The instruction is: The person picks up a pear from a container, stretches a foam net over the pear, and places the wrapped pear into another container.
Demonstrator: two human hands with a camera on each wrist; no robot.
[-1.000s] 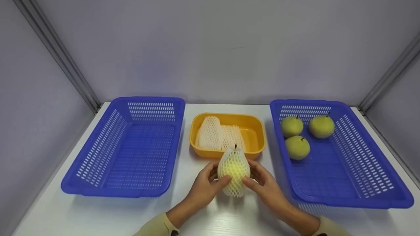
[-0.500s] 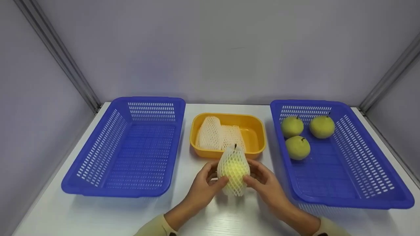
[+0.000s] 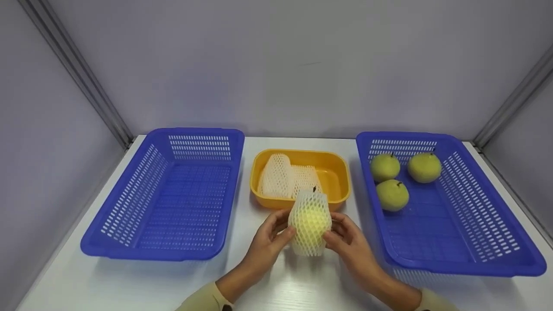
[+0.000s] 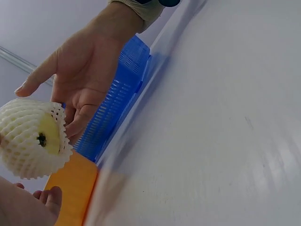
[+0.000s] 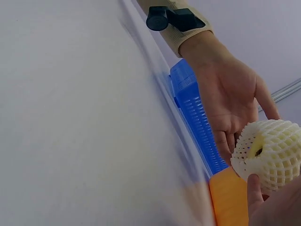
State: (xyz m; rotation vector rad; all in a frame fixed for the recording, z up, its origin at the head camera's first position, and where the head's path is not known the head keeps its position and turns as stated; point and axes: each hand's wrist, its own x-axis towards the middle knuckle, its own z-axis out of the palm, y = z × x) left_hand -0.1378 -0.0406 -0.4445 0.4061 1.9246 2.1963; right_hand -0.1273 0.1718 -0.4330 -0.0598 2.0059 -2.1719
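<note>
A yellow-green pear (image 3: 312, 222) in a white foam net sleeve is held upright over the near side of the table, its dark stem poking out on top. My left hand (image 3: 264, 245) grips its left side, thumb in front and fingers behind. From the right, my right hand (image 3: 353, 248) holds it the same way. In the left wrist view the net sleeve (image 4: 23, 127) is open at the lower end, showing the pear's dark blossom end (image 4: 41, 139). Just behind stands a yellow tub (image 3: 339, 181) with several spare foam nets (image 3: 276, 175) inside.
On the left stands a blue slotted basket (image 3: 155, 254) with nothing visible in it. Another blue basket (image 3: 464, 268) on the right holds three bare pears (image 3: 392, 195) toward its back left. Grey panels (image 3: 276, 77) enclose the white table (image 3: 293, 293) behind and at the sides.
The netted pear has shifted slightly up and to the right, its stem now leaning right. The net's top looks wider and straighter-edged than before. Both hands keep their grip.
</note>
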